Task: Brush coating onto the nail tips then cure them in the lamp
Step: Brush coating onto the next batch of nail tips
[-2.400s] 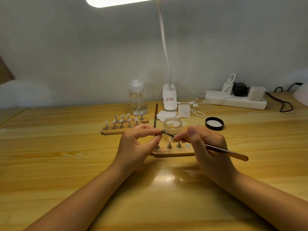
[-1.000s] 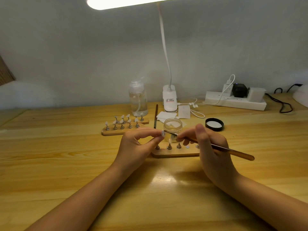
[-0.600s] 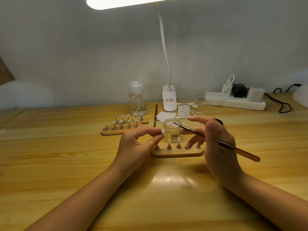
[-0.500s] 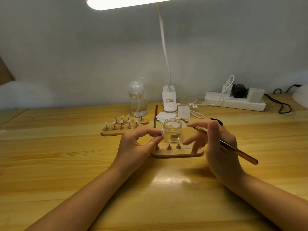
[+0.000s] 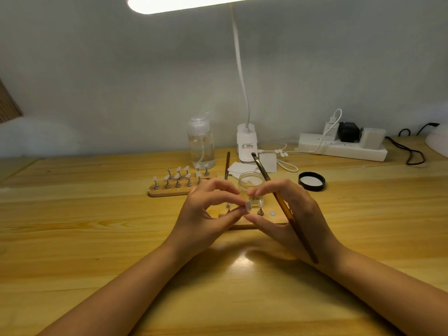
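Observation:
My left hand pinches a small clear nail tip between thumb and fingertips, above a wooden holder with metal stands. My right hand holds a brown-handled brush that rests across the hand, bristles pointing up and away toward the back. Its thumb and forefinger reach to the nail tip from the right. An open clear jar stands just behind my fingers. A second wooden holder with several nail tips on stands lies to the left.
The jar's black lid lies to the right. At the back are a pump bottle, a desk lamp base, white wipes, another brush and a power strip. A white curing lamp shows at the right edge.
My right hand swung the brush from pointing at the nail tip to pointing up and away, then moved its thumb and forefinger in to the tip. My left hand stayed in place.

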A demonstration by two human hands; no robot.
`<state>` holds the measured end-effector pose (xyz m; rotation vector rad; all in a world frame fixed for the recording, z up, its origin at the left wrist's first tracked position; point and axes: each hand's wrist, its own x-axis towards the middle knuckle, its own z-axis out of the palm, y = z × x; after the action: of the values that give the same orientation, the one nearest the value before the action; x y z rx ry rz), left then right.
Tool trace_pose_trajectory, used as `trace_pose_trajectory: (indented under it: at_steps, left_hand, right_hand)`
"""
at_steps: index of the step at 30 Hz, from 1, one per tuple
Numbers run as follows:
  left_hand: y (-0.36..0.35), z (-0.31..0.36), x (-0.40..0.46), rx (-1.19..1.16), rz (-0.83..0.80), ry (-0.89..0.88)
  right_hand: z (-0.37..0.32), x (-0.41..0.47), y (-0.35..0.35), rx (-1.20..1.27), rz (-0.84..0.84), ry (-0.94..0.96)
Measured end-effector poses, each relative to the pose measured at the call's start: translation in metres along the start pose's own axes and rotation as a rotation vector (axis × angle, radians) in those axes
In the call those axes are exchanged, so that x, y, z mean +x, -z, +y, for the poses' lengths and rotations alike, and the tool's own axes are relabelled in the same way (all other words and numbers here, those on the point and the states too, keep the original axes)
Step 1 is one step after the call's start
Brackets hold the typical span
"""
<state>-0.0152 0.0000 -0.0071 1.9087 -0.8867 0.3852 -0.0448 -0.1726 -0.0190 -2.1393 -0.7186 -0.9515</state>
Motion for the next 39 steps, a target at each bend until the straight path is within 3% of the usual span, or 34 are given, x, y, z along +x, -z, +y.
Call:
trace_pose_trajectory:
  at_steps: [14, 22, 26, 32, 39]
  left_hand:
    - [-0.001, 0.003, 0.002, 0.013, -0.040, 0.047]
    - [-0.001, -0.009, 0.003, 0.069, -0.148, 0.203]
    - [-0.002, -0.015, 0.004, 0.062, -0.198, 0.252]
    - [-0.001, -0.017, 0.002, 0.032, -0.231, 0.284]
    - [-0.002, -0.017, 0.004, 0.022, -0.228, 0.293]
  right_hand:
    - [-0.001, 0.000, 0.000, 0.005, 0.055, 0.032]
    - [0.010, 0.006, 0.029, -0.025, 0.137, -0.129]
    - [0.021, 0.005, 0.037, -0.051, 0.070, -0.203]
    - [0.025, 0.002, 0.037, -0.018, -0.109, -0.143]
    - [0.024, -0.001, 0.036, -0.008, -0.179, -0.154]
